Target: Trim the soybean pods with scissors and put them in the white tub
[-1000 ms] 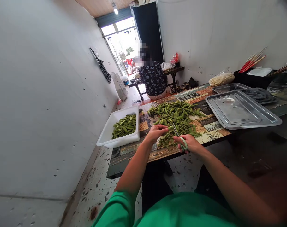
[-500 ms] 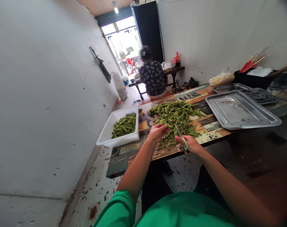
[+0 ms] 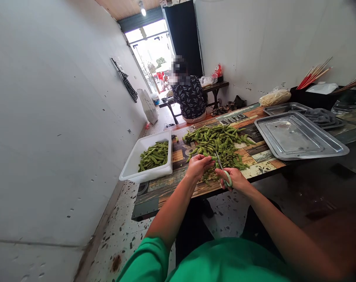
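My left hand (image 3: 199, 166) pinches a green edamame pod (image 3: 214, 158) by one end above the table. In my right hand (image 3: 232, 179) is a pair of scissors (image 3: 228, 179) with pale green handles, its blades pointing up and away, close to the pod's far end. Beneath and beyond both hands spreads a loose pile of edamame pods (image 3: 221, 137), with small trimmings at its near side. To the left stands a white plastic tub (image 3: 131, 164) partly filled with pods (image 3: 154, 156).
A metal tray (image 3: 301, 135) lies on the patterned table (image 3: 172, 184) at right. Behind it are a bag of thin sticks (image 3: 275, 98), a dark cloth (image 3: 320, 116) and a black box (image 3: 313, 98) holding red-ended sticks. Another person (image 3: 189, 96) sits farther off, back turned.
My left hand has moved slightly right, bringing the pod up to the scissors' blades. My right hand has shifted a little to the left.
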`<state>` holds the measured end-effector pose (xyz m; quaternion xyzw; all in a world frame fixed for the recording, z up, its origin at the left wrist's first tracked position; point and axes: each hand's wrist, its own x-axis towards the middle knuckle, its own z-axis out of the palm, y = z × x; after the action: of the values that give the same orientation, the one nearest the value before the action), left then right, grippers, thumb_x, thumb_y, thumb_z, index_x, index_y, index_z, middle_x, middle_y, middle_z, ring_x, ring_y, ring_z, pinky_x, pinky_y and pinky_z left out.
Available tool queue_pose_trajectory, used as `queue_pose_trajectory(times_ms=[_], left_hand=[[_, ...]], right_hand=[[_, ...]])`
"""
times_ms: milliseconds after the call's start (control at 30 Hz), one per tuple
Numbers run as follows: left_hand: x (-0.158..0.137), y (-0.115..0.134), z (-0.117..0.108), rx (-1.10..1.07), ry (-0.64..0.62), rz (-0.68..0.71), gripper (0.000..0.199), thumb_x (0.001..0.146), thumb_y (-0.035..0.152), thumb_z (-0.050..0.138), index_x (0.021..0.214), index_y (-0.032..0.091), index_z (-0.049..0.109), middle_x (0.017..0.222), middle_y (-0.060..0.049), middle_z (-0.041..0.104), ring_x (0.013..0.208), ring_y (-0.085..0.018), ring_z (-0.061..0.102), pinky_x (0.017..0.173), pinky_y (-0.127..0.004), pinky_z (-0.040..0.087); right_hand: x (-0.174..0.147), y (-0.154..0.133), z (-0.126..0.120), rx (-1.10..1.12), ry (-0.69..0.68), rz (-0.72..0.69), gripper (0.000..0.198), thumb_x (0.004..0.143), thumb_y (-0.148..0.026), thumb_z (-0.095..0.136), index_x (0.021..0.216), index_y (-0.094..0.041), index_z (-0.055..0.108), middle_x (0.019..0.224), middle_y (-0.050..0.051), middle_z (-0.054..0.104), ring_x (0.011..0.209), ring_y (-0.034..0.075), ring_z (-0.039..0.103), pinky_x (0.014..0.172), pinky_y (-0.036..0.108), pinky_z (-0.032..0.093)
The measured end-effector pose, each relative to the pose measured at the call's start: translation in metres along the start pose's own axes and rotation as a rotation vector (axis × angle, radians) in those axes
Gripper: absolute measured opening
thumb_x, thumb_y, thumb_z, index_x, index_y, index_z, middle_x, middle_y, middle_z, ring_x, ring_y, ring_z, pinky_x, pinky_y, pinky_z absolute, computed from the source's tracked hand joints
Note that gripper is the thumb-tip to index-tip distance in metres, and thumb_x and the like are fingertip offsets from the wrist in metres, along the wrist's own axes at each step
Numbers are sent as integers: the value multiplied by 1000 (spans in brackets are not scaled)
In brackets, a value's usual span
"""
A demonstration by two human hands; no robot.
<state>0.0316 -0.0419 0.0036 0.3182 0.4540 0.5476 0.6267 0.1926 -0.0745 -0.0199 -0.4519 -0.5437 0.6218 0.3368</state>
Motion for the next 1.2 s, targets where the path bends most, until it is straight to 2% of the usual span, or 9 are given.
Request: queue_pose_trajectory(times_ms=[267, 333, 433, 533, 600, 700, 800, 1033, 1200], left_hand=[[1, 1, -3, 101, 91, 117, 32, 64, 20, 76, 70, 15, 45, 67, -3, 63, 66, -16, 67, 71, -32, 54], [-3, 22, -18, 335, 259, 325, 24, 69, 26, 71, 76, 15, 51, 72, -3, 64, 72, -17, 66, 75, -33, 52], [-14, 72, -53, 869, 756, 684, 22, 79, 29, 58, 97, 16, 59, 96, -8, 67, 95, -21, 62, 89, -39, 47], [-20, 112, -79, 1379, 1010, 636, 37, 78, 24, 57, 114, 16, 59, 123, -17, 57, 122, -33, 45, 100, -51, 36], [-17, 116, -80, 1560, 962, 614, 44, 78, 22, 57, 121, 15, 57, 132, -19, 51, 126, -35, 40, 101, -52, 34], [2, 88, -63, 1706, 551, 629, 36, 84, 19, 47, 116, 16, 62, 120, -17, 60, 116, -28, 52, 99, -42, 39], [29, 46, -48, 1823, 247, 342, 24, 81, 24, 55, 96, 13, 70, 101, -19, 67, 102, -30, 60, 90, -39, 44], [61, 32, -69, 1620, 325, 184, 24, 71, 13, 65, 95, 9, 66, 107, -19, 66, 102, -27, 61, 84, -31, 46], [43, 40, -65, 1093, 148, 86, 17, 73, 19, 62, 86, 11, 68, 63, -2, 61, 57, -10, 54, 56, -21, 42]], right_hand=[[3, 4, 6, -35, 104, -21, 49, 66, -64, 66, 59, -17, 53, 39, -5, 48, 31, 8, 45, 33, 20, 31], [3, 6, 4, -2, 97, 13, 48, 63, -62, 70, 61, -17, 54, 40, -5, 50, 31, 8, 46, 33, 20, 31], [1, 6, -1, 62, 93, 44, 48, 61, -61, 72, 67, -16, 57, 43, -4, 53, 33, 9, 48, 30, 18, 27], [1, 4, -3, 97, 93, 56, 49, 60, -60, 74, 70, -15, 59, 45, -3, 54, 35, 9, 49, 29, 18, 26], [2, 2, -2, 104, 91, 60, 49, 60, -60, 74, 72, -15, 60, 45, -3, 54, 35, 9, 49, 29, 17, 26], [4, 2, 1, 103, 77, 54, 48, 61, -60, 73, 72, -15, 60, 44, -3, 54, 34, 8, 48, 28, 17, 26], [3, 2, 2, 85, 35, 49, 47, 63, -59, 73, 72, -15, 59, 45, -3, 54, 34, 8, 49, 28, 17, 26], [-3, -1, -4, -1, -47, 90, 47, 69, -58, 70, 77, -13, 61, 49, -2, 56, 37, 9, 52, 28, 17, 30], [2, -3, 3, 2, -65, 107, 43, 71, -55, 70, 74, -15, 58, 51, -2, 57, 37, 9, 54, 28, 16, 29]])
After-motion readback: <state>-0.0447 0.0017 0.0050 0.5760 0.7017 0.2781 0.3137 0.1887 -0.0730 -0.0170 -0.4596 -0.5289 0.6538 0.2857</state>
